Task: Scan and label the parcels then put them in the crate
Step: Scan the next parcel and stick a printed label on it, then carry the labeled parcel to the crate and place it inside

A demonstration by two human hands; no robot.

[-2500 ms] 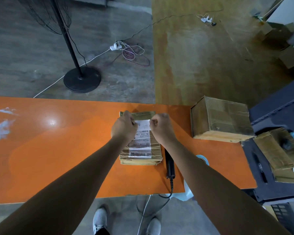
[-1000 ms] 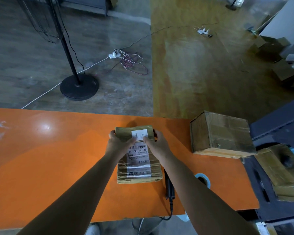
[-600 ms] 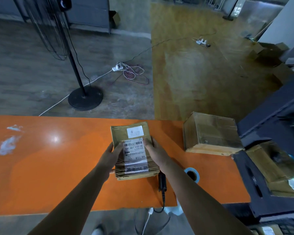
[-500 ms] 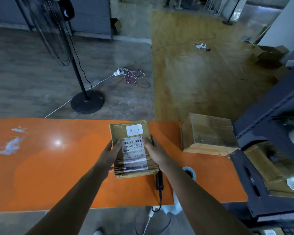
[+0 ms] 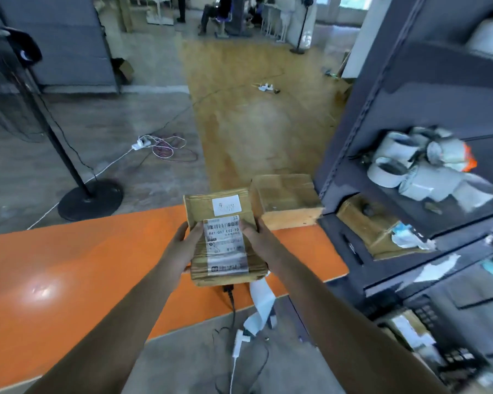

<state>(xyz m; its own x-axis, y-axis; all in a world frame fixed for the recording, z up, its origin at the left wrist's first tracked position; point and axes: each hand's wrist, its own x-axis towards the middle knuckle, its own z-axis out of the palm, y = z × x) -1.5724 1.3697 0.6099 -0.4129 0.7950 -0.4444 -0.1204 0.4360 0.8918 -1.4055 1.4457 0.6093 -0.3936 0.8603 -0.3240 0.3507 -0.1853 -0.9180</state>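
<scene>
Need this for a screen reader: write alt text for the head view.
Two hands hold a taped brown parcel with a white barcode label over an orange table, the left hand gripping its left edge and the right hand its right. A cardboard box sits behind it, beside dark shelving holding tape rolls.

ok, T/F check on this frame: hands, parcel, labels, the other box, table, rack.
1. The left hand and right hand hold the parcel by its sides. True.
2. The parcel has no label. False: it carries a small white label and a long barcode label.
3. A second cardboard box sits on the table, right of the parcel. True.
4. The table top is blue. False: it is orange.
5. The rack is bare. False: white rolls lie on the rack.
</scene>
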